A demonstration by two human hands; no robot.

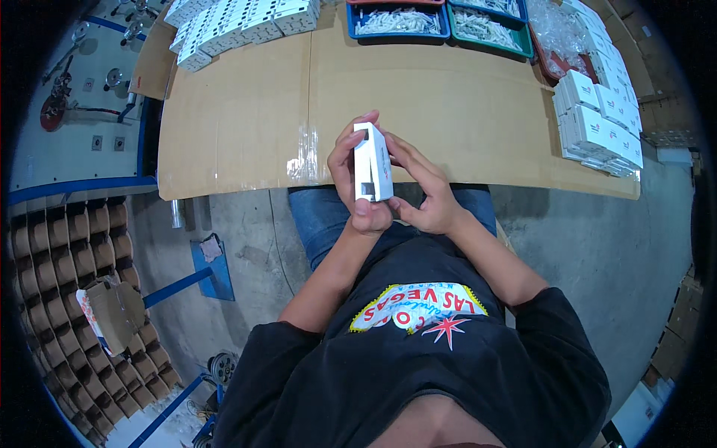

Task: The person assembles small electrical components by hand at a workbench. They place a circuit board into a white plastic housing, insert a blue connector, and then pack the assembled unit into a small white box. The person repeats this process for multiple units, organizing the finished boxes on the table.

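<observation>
Just above my lap, in front of the table's near edge, a small white cardboard box (372, 166) is held upright between my two hands. A narrow side with dark notches near its ends faces up. My left hand (345, 168) wraps the box's left side, its thumb at the near end and its fingers reaching the far end. On the other side, my right hand (428, 196) rests its fingers along the right face, its thumb by the near right corner. What lies inside the box cannot be seen.
Brown cardboard covers the table (246, 112). White boxes stand in rows (246, 26) at far left and in a stack (601, 131) at right. Blue (399, 37) and green trays (493, 45) of small white parts sit at the back. A cardboard-divided crate (67, 261) stands lower left.
</observation>
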